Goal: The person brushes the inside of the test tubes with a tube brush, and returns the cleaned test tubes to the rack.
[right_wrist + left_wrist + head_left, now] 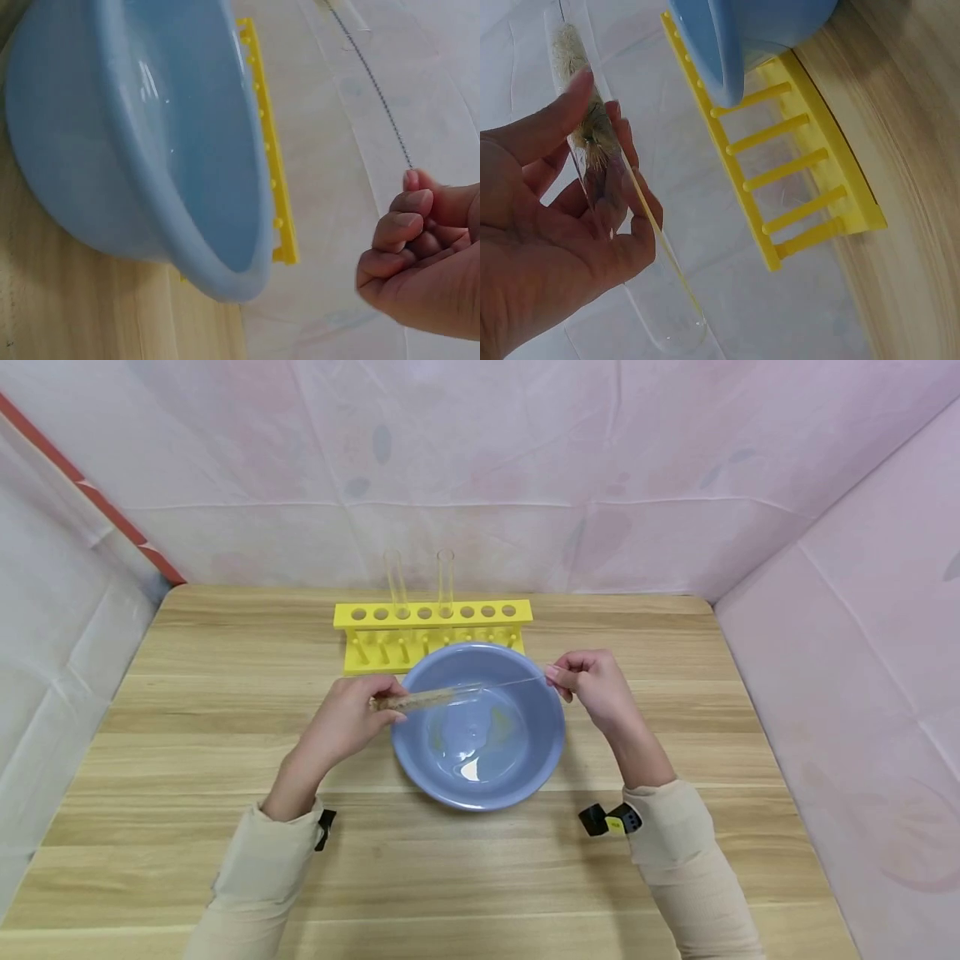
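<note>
My left hand (351,714) grips a clear glass test tube (664,315) over the left side of a blue basin (480,797). Inside the tube sits the bristle head of a test tube brush (571,52), its bristles pressed against the glass. The brush's thin twisted wire (373,79) runs out of the tube's mouth to the right. Above the basin's right rim, my right hand (596,689) pinches the wire's far end between thumb and forefinger. A little liquid with a yellowish tint shows in the basin.
Behind the basin stands a yellow test tube rack (435,614). Two clear test tubes (446,578) stand upright in it. Everything is on a wooden table (225,760), with pale cloth (487,460) hanging at the back and sides.
</note>
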Action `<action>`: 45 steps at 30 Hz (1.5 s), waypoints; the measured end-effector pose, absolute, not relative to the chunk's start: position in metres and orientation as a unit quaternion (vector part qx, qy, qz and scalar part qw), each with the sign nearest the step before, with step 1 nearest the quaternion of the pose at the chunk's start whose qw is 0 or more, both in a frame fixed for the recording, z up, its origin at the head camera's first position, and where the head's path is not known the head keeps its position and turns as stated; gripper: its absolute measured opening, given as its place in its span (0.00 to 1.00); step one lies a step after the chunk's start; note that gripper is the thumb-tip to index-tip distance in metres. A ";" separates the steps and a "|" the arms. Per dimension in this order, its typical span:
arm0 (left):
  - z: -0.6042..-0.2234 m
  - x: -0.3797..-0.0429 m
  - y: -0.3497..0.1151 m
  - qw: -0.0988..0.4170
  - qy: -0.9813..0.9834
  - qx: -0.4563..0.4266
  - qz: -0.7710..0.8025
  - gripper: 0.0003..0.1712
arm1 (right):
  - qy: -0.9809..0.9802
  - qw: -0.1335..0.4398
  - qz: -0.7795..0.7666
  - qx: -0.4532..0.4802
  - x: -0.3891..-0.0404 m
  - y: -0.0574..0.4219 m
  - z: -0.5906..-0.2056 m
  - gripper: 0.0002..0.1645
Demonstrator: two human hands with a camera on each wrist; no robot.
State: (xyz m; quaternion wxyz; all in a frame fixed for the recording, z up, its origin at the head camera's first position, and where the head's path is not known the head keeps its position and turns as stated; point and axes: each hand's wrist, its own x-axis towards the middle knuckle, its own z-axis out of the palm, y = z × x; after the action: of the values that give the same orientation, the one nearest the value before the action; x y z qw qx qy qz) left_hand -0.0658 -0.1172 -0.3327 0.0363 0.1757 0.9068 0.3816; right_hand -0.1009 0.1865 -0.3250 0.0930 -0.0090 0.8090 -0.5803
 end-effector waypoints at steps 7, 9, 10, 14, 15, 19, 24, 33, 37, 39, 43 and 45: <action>-0.335 -0.063 -0.116 -0.002 0.918 0.169 0.358 0.12 | 0.772 0.152 -0.616 0.037 -0.103 0.189 -0.323 0.15; -0.336 -0.062 -0.117 -0.002 0.917 0.171 0.361 0.12 | 0.770 0.156 -0.617 0.041 -0.102 0.190 -0.323 0.16; -0.336 -0.062 -0.117 0.002 0.915 0.171 0.364 0.12 | 0.773 0.154 -0.614 0.040 -0.102 0.191 -0.323 0.16; -0.337 -0.062 -0.119 0.016 0.909 0.178 0.377 0.11 | 0.786 0.131 -0.604 0.019 -0.101 0.193 -0.324 0.14; -0.337 -0.062 -0.120 0.019 0.907 0.180 0.380 0.11 | 0.792 0.121 -0.599 0.009 -0.101 0.194 -0.325 0.13; -0.339 -0.063 -0.124 0.041 0.898 0.185 0.397 0.10 | 0.813 0.077 -0.577 -0.029 -0.099 0.197 -0.326 0.11; -0.341 -0.065 -0.132 0.088 0.878 0.188 0.431 0.08 | 0.831 0.034 -0.550 -0.070 -0.097 0.200 -0.328 0.10; -0.341 -0.064 -0.137 0.121 0.863 0.200 0.448 0.06 | 0.844 -0.037 -0.524 -0.112 -0.096 0.208 -0.333 0.08; -0.340 -0.064 -0.134 0.095 0.877 0.199 0.428 0.07 | 0.842 -0.012 -0.533 -0.084 -0.096 0.209 -0.332 0.09; -0.341 -0.064 -0.132 0.082 0.884 0.195 0.417 0.08 | 0.840 0.014 -0.540 -0.055 -0.096 0.209 -0.329 0.11; -0.341 -0.062 -0.129 0.058 0.895 0.190 0.400 0.09 | 0.817 0.082 -0.571 0.006 -0.095 0.207 -0.325 0.13; -0.340 -0.062 -0.128 0.051 0.899 0.187 0.393 0.09 | 0.799 0.111 -0.590 0.030 -0.096 0.207 -0.323 0.13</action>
State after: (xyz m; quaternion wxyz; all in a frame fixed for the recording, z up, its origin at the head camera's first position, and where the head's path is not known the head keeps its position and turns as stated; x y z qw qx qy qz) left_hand -0.0616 -0.1279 -0.3402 0.0513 0.1874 0.8988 0.3929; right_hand -0.0955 0.2071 -0.3233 0.1112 0.0298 0.7994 -0.5897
